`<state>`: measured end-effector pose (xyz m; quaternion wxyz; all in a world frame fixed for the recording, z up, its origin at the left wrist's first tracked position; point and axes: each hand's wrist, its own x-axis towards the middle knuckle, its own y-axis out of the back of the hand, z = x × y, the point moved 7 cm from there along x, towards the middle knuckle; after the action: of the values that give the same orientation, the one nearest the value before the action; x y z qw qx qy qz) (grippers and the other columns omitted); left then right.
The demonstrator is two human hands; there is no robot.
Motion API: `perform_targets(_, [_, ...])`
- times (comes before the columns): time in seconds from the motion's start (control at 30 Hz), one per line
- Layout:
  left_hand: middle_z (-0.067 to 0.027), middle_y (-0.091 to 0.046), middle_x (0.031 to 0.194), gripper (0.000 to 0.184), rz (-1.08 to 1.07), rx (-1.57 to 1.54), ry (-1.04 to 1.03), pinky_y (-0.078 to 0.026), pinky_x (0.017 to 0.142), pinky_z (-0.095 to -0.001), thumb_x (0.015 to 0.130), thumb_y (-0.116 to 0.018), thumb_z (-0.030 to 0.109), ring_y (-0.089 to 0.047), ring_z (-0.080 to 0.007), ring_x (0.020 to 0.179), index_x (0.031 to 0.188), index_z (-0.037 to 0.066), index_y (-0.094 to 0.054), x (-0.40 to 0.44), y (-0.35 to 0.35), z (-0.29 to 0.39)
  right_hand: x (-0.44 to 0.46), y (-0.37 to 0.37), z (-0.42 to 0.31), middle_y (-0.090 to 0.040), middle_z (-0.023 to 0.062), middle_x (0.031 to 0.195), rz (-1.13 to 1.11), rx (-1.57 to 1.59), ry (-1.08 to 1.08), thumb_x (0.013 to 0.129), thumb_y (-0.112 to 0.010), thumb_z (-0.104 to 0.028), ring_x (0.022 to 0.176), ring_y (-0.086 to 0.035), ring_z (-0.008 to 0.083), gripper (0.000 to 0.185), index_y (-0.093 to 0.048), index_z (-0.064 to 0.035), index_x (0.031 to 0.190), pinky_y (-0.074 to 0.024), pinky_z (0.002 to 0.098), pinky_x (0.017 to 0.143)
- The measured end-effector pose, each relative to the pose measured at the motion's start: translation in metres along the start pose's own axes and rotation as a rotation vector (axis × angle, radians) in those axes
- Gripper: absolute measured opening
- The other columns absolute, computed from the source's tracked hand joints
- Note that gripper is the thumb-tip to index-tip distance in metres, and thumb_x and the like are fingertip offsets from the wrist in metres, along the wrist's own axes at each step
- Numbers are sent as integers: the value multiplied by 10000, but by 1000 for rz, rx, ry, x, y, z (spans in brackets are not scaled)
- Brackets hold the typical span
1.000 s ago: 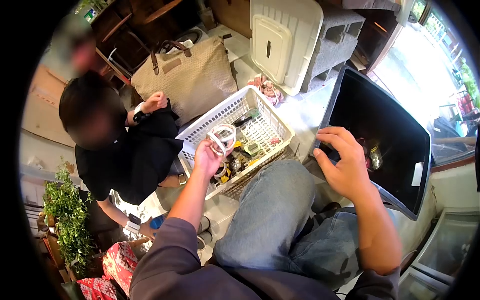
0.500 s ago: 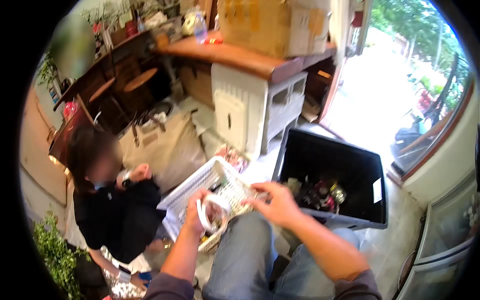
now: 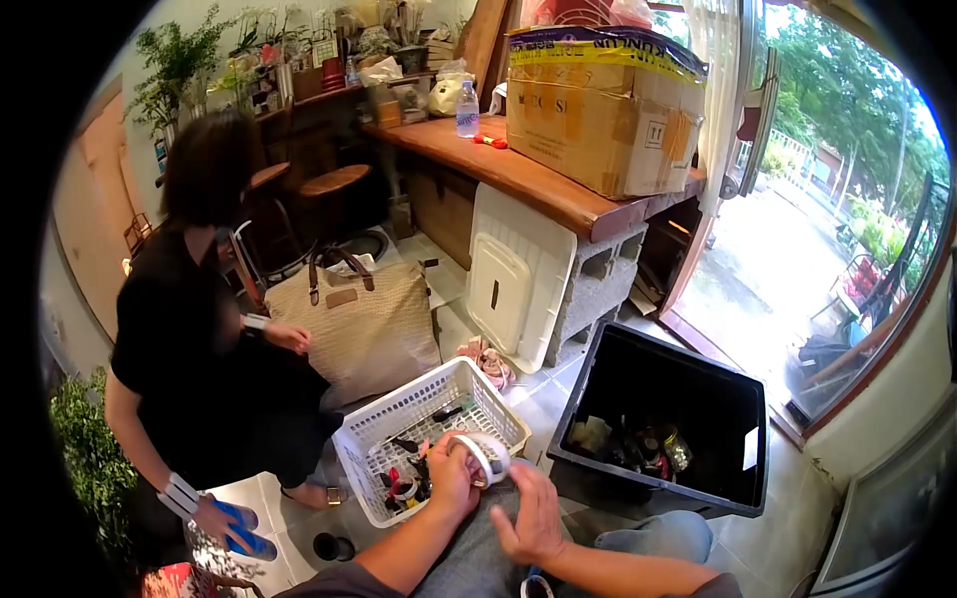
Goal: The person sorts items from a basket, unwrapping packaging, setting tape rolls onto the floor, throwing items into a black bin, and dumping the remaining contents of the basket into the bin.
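Observation:
My left hand is closed around a white ring that looks like a roll of tape, held over my knee beside the basket. Just to its right is my right hand, its fingers stretched out and apart; whether a fingertip touches the roll I cannot tell. Left of the roll stands a white plastic basket with several small dark, red and yellow items inside. To the right, a black bin has a jumble of small things at its bottom.
At left a person in black crouches, one hand on blue cylinders. Behind the basket are a woven bag and a white lid leaning on concrete blocks. A cardboard box and water bottle stand on the wooden counter.
My hands and the roll have shifted right and down in view, with the roll turned. My right hand is closer to it. The person at left has turned away and raised their head.

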<state>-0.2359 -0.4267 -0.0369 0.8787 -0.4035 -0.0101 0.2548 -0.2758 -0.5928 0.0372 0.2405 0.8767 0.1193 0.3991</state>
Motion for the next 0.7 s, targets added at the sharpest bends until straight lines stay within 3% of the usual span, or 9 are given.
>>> perform_targets(0.1, [27, -519, 682, 89, 26, 58, -60, -364, 446, -222, 970, -516, 20, -418, -48, 501, 931, 73, -576, -1, 14, 8, -29, -2, -2, -536, 262, 1328, -17, 33, -58, 915, -627, -221, 1224, -523, 463, 581, -448, 64, 1388, -361, 488, 1130])
perform_targets(0.2, [15, -540, 703, 80, 14, -6, -55, -368, 447, -228, 982, -530, 42, -432, -61, 505, 933, 82, -579, 1, 20, 11, -74, -10, 61, -538, 300, 1361, 147, 210, -328, 933, -636, -249, 1274, -508, 466, 539, -483, 23, 1373, -375, 516, 1118])
perform_targets(0.27, [6, -554, 719, 74, -10, -51, -43, -371, 448, -234, 990, -542, 59, -440, -73, 508, 935, 89, -582, 5, 22, 20, -138, -46, 139, -590, 300, 1310, -144, 160, -887, 961, -618, -254, 1235, -580, 432, 488, -488, -40, 1379, -425, 524, 1078])
perform_targets(0.33, [-19, -550, 684, 120, -8, -87, -51, -396, 453, -278, 995, -520, 113, -462, -123, 507, 889, 101, -575, 8, 24, 32, -230, -114, 214, -578, 282, 1315, -749, -74, -739, 976, -543, -143, 1170, -602, 453, 472, -433, -43, 1424, -462, 465, 1085])
perform_targets(0.4, [-28, -541, 663, 155, -35, -179, -10, -409, 460, -298, 998, -508, 149, -470, -145, 508, 863, 104, -570, 14, 51, 20, -292, -145, 223, -588, 272, 1311, -1136, -152, -627, 977, -547, -144, 1165, -606, 461, 484, -429, -43, 1436, -471, 472, 1073])
perform_targets(0.5, [-25, -544, 673, 145, 34, -75, -82, -426, 491, -297, 979, -526, 173, -479, -144, 526, 877, 94, -591, 5, 67, 48, -315, -159, 216, -604, 257, 1304, -1223, -229, -727, 979, -552, -147, 1156, -613, 472, 503, -421, -44, 1453, -484, 481, 1057])
perform_targets(0.53, [-18, -564, 734, 115, 97, -214, 109, -449, 526, -294, 967, -541, 161, -478, -122, 549, 962, 82, -624, 2, 78, 56, -319, -158, 206, -609, 251, 1302, -1237, -234, -774, 979, -554, -148, 1154, -615, 476, 509, -419, -45, 1459, -489, 485, 1051])
perform_targets(0.63, [-25, -558, 796, 173, -68, -41, -41, -444, 639, -267, 985, -564, 187, -477, -110, 596, 1055, 42, -627, -14, 101, 100, -320, -143, 193, -624, 236, 1296, -1255, -279, -882, 981, -559, -150, 1145, -622, 487, 528, -411, -46, 1477, -502, 494, 1035])
perform_targets(0.7, [-26, -552, 796, 187, 64, 154, -75, -438, 660, -279, 1000, -564, 207, -475, -120, 649, 1000, 24, -607, -12, 143, 117, -330, -135, 191, -635, 226, 1291, -1278, -281, -969, 982, -562, -152, 1140, -627, 495, 541, -406, -46, 1489, -511, 501, 1024])
